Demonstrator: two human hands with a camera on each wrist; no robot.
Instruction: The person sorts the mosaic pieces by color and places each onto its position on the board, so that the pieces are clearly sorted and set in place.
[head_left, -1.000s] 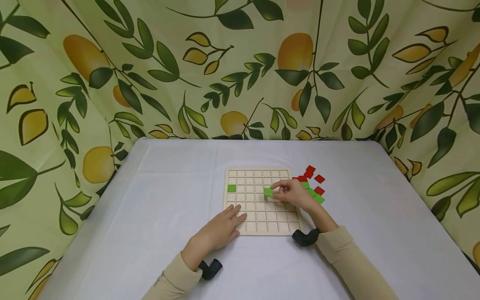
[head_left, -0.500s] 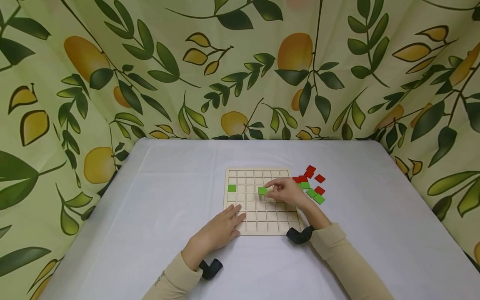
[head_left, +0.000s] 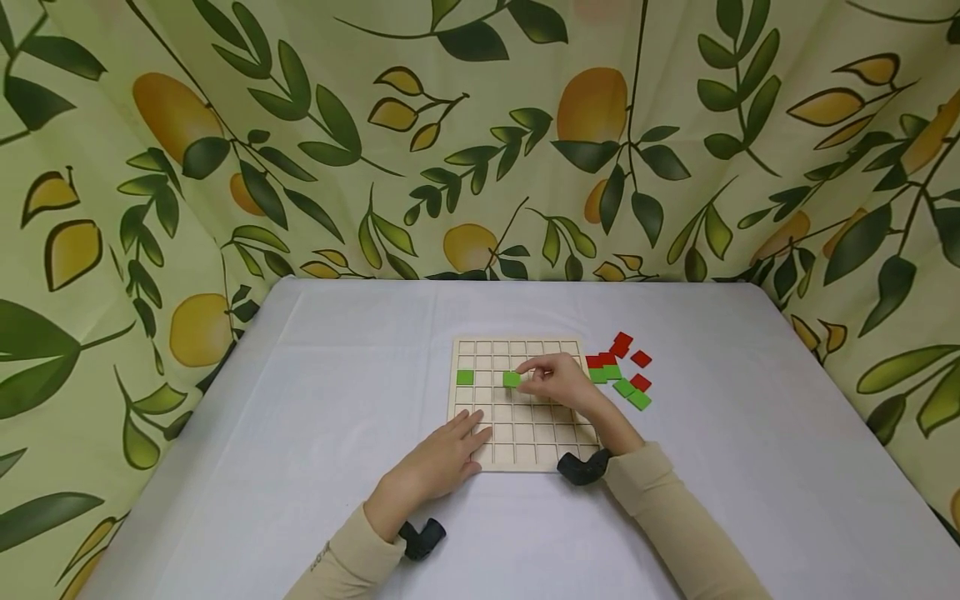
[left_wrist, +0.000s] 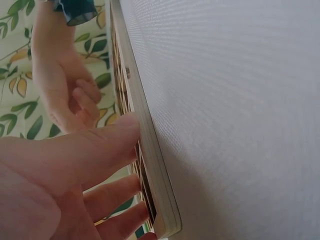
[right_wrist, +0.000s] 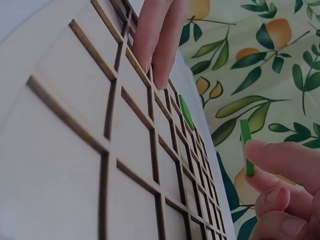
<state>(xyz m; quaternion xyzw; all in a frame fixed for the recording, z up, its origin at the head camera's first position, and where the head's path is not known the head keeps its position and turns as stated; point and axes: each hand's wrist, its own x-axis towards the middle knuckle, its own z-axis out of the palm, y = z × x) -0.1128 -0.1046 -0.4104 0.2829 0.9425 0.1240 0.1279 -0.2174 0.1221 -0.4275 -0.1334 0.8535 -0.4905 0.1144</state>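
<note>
A pale wooden grid board (head_left: 525, 433) lies on the table, its squares marked off by dark grooves. My right hand (head_left: 558, 382) pinches a green square tile (head_left: 512, 380) between thumb and fingertips, above the board's middle columns. In the right wrist view that tile (right_wrist: 247, 147) stands off the board's surface, seen nearly edge-on. A second green tile (head_left: 465, 377) sits in a square of the leftmost column. My left hand (head_left: 442, 454) rests with spread fingers on the board's front left part. In the left wrist view its thumb (left_wrist: 127, 127) lies at the board's edge.
Right of the board lie loose tiles on the white tablecloth (head_left: 337, 358): several red tiles (head_left: 622, 343) and several green tiles (head_left: 639, 400), some overlapping. Black devices are strapped to the left wrist (head_left: 422, 539) and right wrist (head_left: 583, 467). A fruit-patterned curtain (head_left: 480, 167) surrounds the table.
My right hand has moved left across the board with the green tile, uncovering more of the loose tiles at the right. The left hand has stayed in place.
</note>
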